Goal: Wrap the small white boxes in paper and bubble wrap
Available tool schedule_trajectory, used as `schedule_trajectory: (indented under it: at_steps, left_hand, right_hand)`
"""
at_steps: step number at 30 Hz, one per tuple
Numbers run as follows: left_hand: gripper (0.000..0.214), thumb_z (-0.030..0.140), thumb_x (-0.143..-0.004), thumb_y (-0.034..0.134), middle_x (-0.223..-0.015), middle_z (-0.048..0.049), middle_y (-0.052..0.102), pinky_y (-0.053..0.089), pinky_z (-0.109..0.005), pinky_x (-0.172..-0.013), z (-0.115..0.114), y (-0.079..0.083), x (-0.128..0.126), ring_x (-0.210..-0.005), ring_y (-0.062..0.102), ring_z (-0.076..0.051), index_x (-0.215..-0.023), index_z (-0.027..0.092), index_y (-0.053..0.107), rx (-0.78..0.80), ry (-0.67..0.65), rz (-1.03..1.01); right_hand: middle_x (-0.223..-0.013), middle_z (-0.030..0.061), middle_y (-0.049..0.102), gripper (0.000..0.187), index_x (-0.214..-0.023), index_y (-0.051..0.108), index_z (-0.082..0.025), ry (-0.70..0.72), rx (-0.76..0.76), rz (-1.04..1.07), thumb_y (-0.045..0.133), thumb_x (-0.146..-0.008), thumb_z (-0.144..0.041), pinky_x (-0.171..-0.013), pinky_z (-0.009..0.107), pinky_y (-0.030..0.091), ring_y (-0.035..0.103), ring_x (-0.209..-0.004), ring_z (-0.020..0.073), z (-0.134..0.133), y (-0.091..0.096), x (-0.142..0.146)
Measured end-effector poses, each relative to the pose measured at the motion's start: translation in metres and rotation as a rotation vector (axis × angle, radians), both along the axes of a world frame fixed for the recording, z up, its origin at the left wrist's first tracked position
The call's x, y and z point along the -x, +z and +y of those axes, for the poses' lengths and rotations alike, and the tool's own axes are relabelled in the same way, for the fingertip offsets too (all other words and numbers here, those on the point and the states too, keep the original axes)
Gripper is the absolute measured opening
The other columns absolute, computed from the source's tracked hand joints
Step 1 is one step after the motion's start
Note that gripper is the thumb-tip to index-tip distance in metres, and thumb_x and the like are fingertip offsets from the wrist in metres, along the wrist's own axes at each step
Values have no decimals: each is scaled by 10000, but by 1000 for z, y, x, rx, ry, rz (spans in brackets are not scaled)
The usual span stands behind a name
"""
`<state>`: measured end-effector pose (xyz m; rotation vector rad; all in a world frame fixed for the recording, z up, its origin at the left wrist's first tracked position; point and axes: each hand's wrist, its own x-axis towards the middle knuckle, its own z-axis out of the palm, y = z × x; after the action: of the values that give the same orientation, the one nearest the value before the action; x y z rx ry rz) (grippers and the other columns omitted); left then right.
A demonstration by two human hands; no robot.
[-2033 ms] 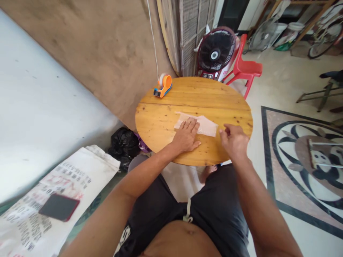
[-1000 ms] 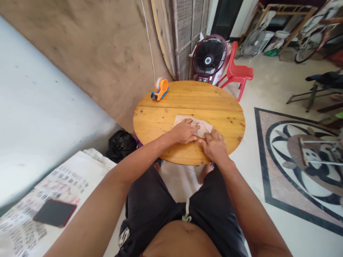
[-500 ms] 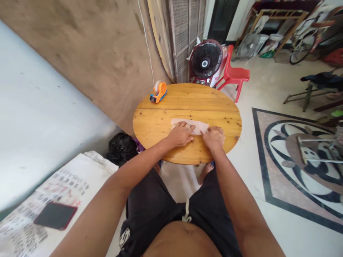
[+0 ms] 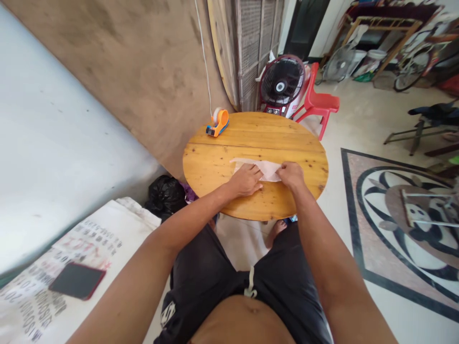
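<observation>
A thin pinkish-white sheet of paper [image 4: 268, 168] lies across the middle of the round wooden table [image 4: 258, 136], slightly wrinkled. My left hand [image 4: 246, 180] rests on its left part, palm down, fingers stretched out over it. At the sheet's right end, my right hand [image 4: 292, 175] is closed, with thumb and fingers pinching the edge. The fingers hide part of that end. An orange tape dispenser [image 4: 221, 122] with a roll of tape stands near the table's far left rim.
Behind the table are a dark red fan [image 4: 281, 85] and a red plastic chair [image 4: 319, 102]. To the left, a phone [image 4: 77, 280] lies on a printed white sack [image 4: 118, 222], near a black plastic bag [image 4: 165, 196]. A brown board [image 4: 143, 71] leans at the left.
My right hand has drawn its fingers together on the sheet's right end, and the sheet is more wrinkled. The left hand stays on the sheet. The view has shifted slightly.
</observation>
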<state>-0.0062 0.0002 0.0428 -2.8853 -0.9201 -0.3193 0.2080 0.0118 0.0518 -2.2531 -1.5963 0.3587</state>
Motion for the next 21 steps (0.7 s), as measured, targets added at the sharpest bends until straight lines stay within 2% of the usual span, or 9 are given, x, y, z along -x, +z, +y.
schedule_trajectory:
  at_steps: [2, 4, 10, 13, 17, 21]
  left_hand:
    - [449, 418, -982, 520, -1282, -184, 632, 373, -453, -1076, 0, 1, 0, -1203, 545, -338, -1268, 91, 634, 9, 8, -2]
    - [492, 407, -980, 523, -1331, -185, 612, 358, -458, -1104, 0, 1, 0, -1232, 530, -337, -1350, 89, 587, 13, 15, -16]
    - [595, 399, -985, 509, -1440, -184, 547, 349, -457, -1154, 2, -2, -1, -1318, 496, -333, -1494, 96, 462, 62, 12, -59]
    - [587, 386, -973, 521, -1489, -196, 507, 346, -468, -1177, 4, -2, -2, -1373, 471, -334, -1486, 104, 467, 80, 10, -76]
    - [622, 371, -964, 516, -1571, -231, 431, 305, -492, -1232, 4, -4, -3, -1476, 392, -360, -1491, 51, 440, 92, -21, -85]
    - [641, 269, -928, 503, -1596, -268, 398, 272, -505, -1274, 7, -8, -2, -1527, 345, -351, -1494, -12, 399, 159, -15, -143]
  right_hand:
    - [-702, 75, 718, 156, -755, 749, -157, 29, -74, 94, 620, -762, -243, -688, 277, 492, 687, -771, 221, 1, -1, 1]
    - [-607, 45, 657, 160, -713, 717, -157, 43, -129, 220, 620, -760, -274, -651, 273, 482, 643, -691, 197, 2, -2, 3]
    - [-598, 24, 600, 182, -647, 624, -191, 46, -267, 441, 605, -731, -351, -620, 284, 479, 572, -644, 176, 5, -4, 14]
    - [-567, -1, 554, 160, -652, 582, -209, 20, -265, 573, 586, -702, -360, -560, 270, 461, 538, -591, 160, 5, -2, 22]
    - [-528, -48, 507, 209, -714, 541, -226, 33, -220, 848, 611, -688, -420, -459, 250, 426, 489, -475, 128, 4, 1, 35]
    - [-491, -52, 511, 229, -717, 548, -221, 87, -248, 950, 643, -688, -428, -446, 245, 422, 481, -441, 121, 3, 2, 46]
